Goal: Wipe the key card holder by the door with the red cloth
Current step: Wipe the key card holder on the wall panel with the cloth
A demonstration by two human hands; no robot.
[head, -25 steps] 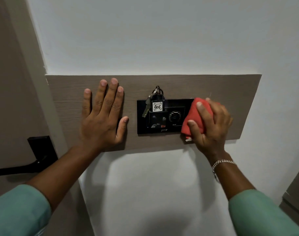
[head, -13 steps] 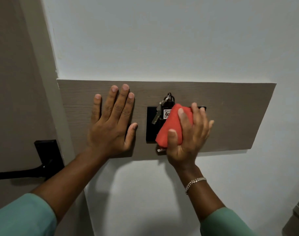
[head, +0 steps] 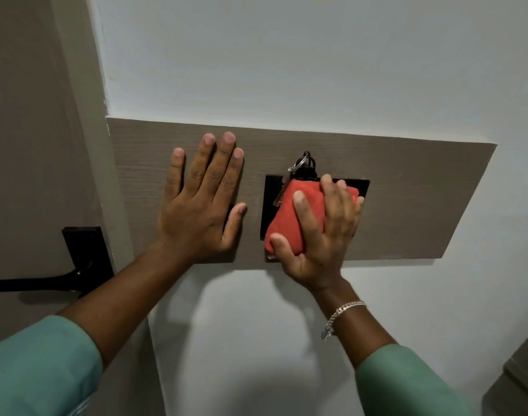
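Note:
The black key card holder [head: 270, 205] is set in a brown wooden wall panel [head: 422, 199]. A key ring with a key [head: 302, 163] hangs from its top slot. My right hand [head: 323, 232] presses a folded red cloth [head: 286, 223] flat over the middle of the holder, hiding most of its face and the tag. My left hand [head: 202, 202] lies flat on the panel just left of the holder, fingers spread, holding nothing.
The door [head: 22, 145] stands at the left with a black lever handle [head: 46, 280] on a black plate. White wall surrounds the panel. A brown furniture edge [head: 521, 379] shows at the bottom right corner.
My right hand slid the red cloth from the holder's right end leftward onto its middle and now sits a little lower over it. My left hand stayed flat on the panel.

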